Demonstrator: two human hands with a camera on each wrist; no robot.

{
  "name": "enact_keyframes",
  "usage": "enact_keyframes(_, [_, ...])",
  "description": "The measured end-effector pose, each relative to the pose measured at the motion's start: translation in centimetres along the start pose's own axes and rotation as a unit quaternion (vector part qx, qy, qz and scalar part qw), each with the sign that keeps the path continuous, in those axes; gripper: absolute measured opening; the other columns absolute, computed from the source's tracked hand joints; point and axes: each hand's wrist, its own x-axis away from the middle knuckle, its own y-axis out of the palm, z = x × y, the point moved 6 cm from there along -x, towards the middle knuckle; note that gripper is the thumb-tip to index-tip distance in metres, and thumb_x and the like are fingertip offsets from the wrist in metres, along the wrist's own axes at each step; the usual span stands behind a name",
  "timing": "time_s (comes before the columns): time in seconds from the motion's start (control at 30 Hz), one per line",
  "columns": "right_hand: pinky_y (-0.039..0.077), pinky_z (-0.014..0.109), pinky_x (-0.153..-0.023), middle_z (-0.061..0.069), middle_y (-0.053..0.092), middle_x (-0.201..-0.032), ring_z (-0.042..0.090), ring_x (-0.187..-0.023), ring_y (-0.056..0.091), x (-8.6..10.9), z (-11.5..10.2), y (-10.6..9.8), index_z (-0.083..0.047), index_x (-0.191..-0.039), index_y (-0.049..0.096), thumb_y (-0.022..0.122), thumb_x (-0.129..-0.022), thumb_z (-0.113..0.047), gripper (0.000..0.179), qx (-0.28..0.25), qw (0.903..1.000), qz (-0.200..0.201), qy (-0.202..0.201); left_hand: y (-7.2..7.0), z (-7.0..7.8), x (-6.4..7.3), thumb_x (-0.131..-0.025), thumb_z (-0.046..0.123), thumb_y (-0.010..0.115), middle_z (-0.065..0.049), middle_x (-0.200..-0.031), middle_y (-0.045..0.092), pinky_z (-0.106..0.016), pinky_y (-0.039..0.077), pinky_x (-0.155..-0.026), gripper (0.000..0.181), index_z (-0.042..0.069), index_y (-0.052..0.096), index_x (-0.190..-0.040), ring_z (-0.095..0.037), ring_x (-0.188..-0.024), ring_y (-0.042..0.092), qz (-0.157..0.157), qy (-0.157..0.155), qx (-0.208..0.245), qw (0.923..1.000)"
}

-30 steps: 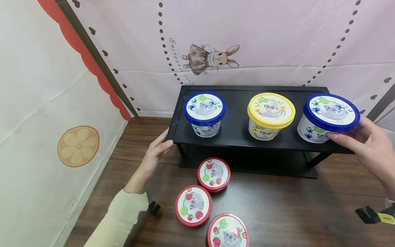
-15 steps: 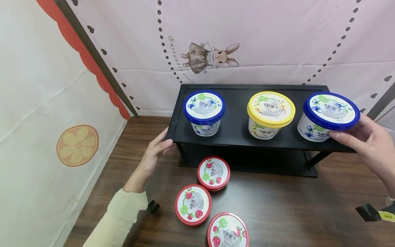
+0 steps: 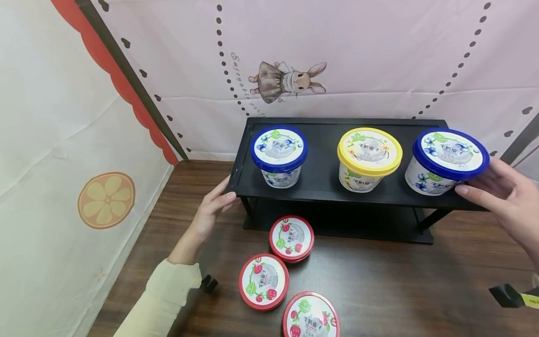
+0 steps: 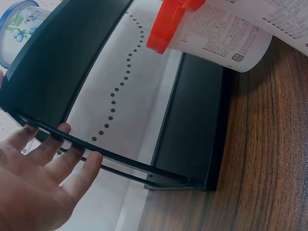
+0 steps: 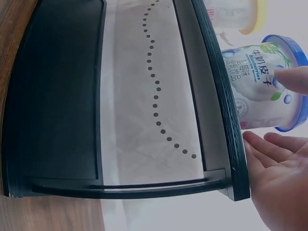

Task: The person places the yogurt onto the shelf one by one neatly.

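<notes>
My left hand (image 3: 212, 206) holds the left end of a black two-tier rack (image 3: 320, 187), thumb at the top edge and fingers over the side rail (image 4: 139, 166). On the top tier stand three upright tubs: a blue-lidded one (image 3: 279, 154) at left, a yellow-lidded one (image 3: 369, 157) right of centre, and a blue-lidded blueberry tub (image 3: 446, 159) at the right end. Around that last tub my right hand (image 3: 505, 196) is spread, thumb in front and slightly apart from it. The right wrist view shows the fingers (image 5: 272, 149) loosely extended beside the tub (image 5: 260, 82).
Three red-lidded strawberry tubs stand on the brown wooden table in front of the rack: one near it (image 3: 292, 238), one further left (image 3: 264, 282), one at the bottom edge (image 3: 311, 316). A pink printed cloth (image 3: 362, 47) hangs behind, a white one (image 3: 50, 140) at left.
The right thumb has drawn back from the blueberry tub's front, and the hand has loosened a little to the right. The tub shifts barely. The left hand keeps its place on the rack.
</notes>
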Motion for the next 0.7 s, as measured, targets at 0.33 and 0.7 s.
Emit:
enact_keyframes(0.33, [0.034, 0.014, -0.101, 0.004, 0.045, -0.145, 0.013, -0.133, 0.042, 0.40, -0.36, -0.81, -0.013, -0.150, 0.038, 0.052, -0.098, 0.004, 0.056, -0.019, 0.9956, 0.076, -0.053, -0.04, -0.10, 0.10, -0.098, 0.025, 0.047, -0.003, -0.150, 0.042, -0.059, 0.032, -0.105, 0.056, 0.017, 0.039, -0.152, -0.027, -0.127, 0.046, -0.001, 0.001, -0.001, 1.0000])
enact_keyframes(0.7, [0.028, 0.018, -0.104, 0.007, 0.041, -0.149, 0.014, -0.137, 0.036, 0.73, -0.16, -0.92, -0.013, -0.147, 0.043, 0.045, -0.104, -0.009, 0.044, -0.003, 0.9878, 0.156, -0.007, -0.09, -0.05, 0.15, -0.098, 0.026, 0.047, -0.003, -0.149, 0.043, -0.058, 0.033, -0.105, 0.056, 0.018, 0.039, -0.152, -0.027, -0.127, 0.047, 0.001, -0.002, -0.006, 1.0000])
